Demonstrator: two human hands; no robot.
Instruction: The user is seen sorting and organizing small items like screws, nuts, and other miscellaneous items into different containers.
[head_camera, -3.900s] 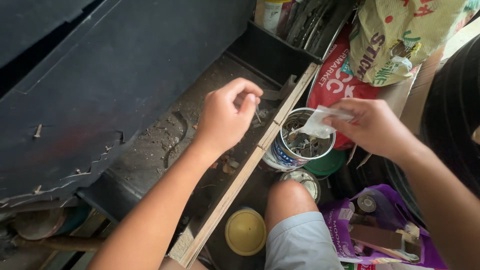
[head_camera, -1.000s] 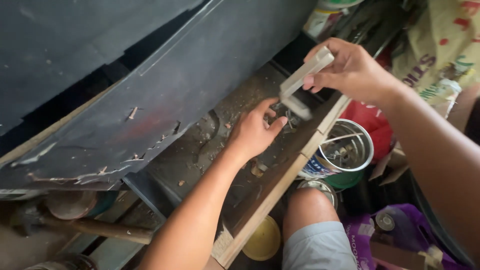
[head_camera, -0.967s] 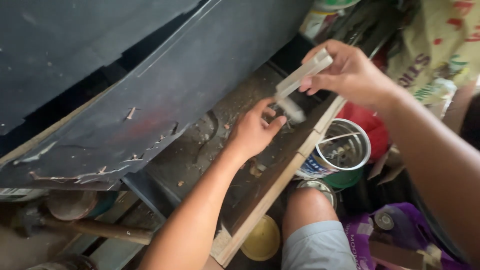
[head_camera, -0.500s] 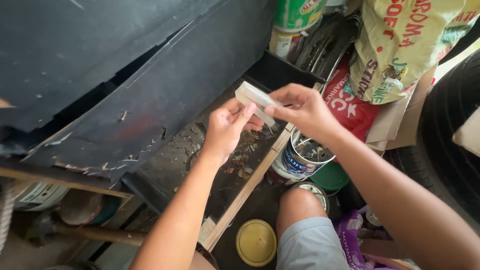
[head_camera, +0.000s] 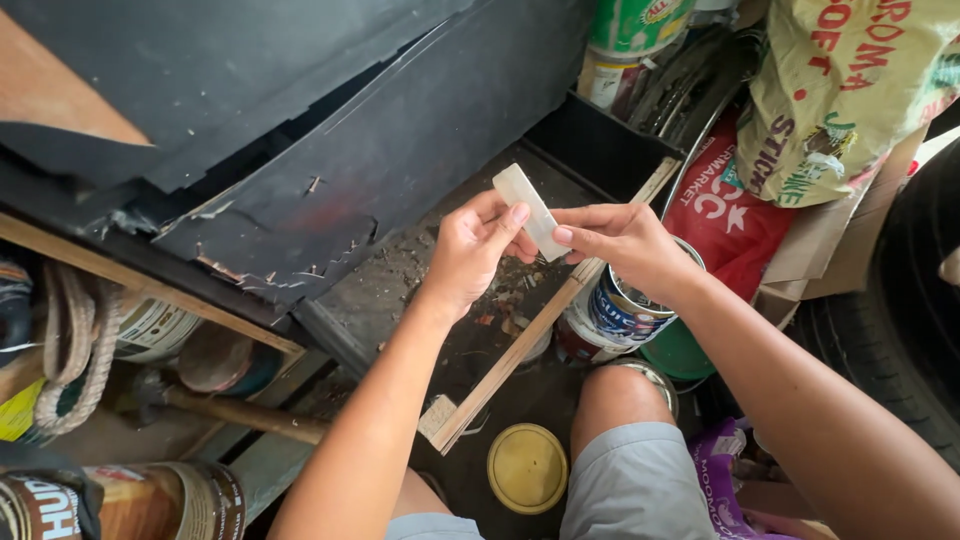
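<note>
both hands, left (head_camera: 478, 245) and right (head_camera: 622, 238), grip closed on one pale flat block (head_camera: 531, 211)

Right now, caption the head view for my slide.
Both hands, left and right, hold a pale flat bar above a dusty drawer.

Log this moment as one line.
left hand: holds pale flat block | right hand: pinches same block | below: open tin can, wooden strip

**Colours around your hands**

You hold a pale, whitish block (head_camera: 532, 210). Below it sits a blue-and-white tin (head_camera: 615, 318) on a green tub (head_camera: 676, 352). You see a round yellow lid (head_camera: 527, 467), grey shorts (head_camera: 630, 485) and a red sack (head_camera: 722, 205).
</note>
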